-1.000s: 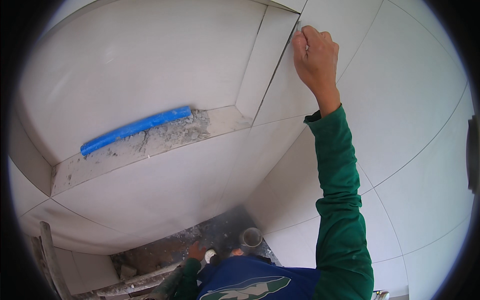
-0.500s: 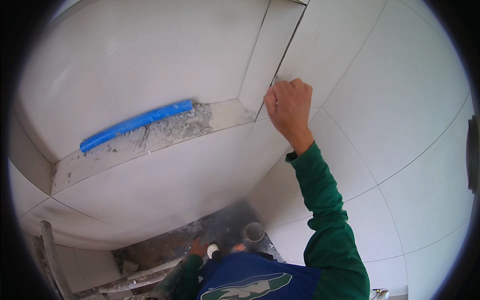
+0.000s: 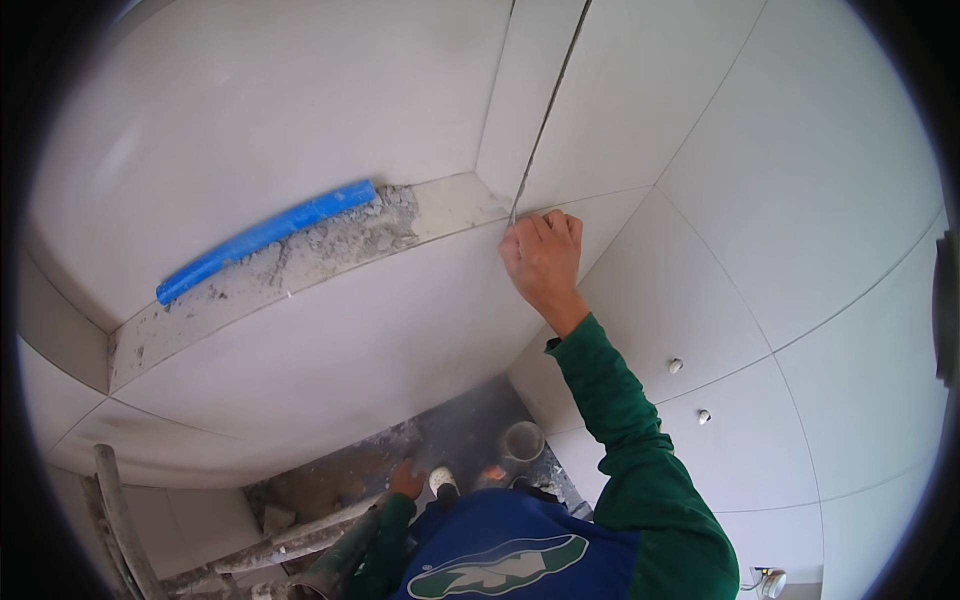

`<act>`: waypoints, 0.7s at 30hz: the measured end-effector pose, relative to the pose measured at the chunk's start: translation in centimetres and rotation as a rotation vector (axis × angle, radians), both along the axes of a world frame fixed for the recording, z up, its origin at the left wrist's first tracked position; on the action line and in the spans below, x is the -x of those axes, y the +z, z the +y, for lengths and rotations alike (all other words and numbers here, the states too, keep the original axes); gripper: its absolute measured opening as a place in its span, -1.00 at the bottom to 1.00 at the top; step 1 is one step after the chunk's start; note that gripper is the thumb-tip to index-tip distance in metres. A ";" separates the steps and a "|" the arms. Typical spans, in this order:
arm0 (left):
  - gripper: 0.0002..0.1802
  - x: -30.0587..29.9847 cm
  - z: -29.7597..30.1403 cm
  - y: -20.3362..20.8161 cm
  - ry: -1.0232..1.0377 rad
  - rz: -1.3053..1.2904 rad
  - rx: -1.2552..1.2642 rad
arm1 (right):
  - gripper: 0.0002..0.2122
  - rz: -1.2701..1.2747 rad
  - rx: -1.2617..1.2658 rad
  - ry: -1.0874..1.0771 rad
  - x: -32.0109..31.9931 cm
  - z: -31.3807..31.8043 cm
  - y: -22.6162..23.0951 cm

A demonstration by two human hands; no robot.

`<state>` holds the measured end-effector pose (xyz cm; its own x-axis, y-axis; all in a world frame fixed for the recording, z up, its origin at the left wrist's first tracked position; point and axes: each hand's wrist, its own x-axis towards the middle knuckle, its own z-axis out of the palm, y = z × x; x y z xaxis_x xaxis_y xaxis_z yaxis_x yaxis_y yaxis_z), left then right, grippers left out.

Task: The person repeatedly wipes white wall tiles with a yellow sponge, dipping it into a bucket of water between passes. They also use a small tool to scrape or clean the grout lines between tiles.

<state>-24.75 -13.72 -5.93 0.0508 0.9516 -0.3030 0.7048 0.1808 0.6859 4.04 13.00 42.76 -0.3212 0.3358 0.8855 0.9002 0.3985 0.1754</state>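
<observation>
My right hand [image 3: 546,258] is closed in a pinch against the tiled wall. It is at the lower end of a dark open joint [image 3: 553,105] between two pale tiles, beside the corner of a recessed niche. A thin tip seems to show at the fingers, but what they hold is too hidden to name. Lower down, my left hand [image 3: 406,480] is beside a splattered scaffold pole [image 3: 345,516]; its fingers look loosely stretched, with nothing visible in them.
A blue pipe piece [image 3: 268,240] and crumbled grey mortar [image 3: 385,228] lie on the niche ledge [image 3: 450,205]. A bucket [image 3: 523,441] stands on the dusty floor below. Two small pipe fittings [image 3: 676,366] stick out of the right wall. A dirty upright pole [image 3: 125,520] is at lower left.
My right hand has moved down along the joint to its lower end near the niche corner. The view has shifted slightly, and the wall fittings, covered by my arm before, now show.
</observation>
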 end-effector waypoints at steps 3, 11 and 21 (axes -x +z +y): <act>-0.24 0.2 -0.4 0.1 0.015 -0.028 0.027 | -0.85 -0.008 0.056 0.028 -0.1 -0.6 0.8; -0.24 -0.4 -0.3 1.1 0.041 0.019 0.055 | -0.87 0.080 0.128 0.203 -1.0 -2.5 0.2; -0.29 -1.8 0.2 1.7 0.037 -0.024 0.020 | -0.87 0.018 0.022 0.267 -5.5 -1.7 6.2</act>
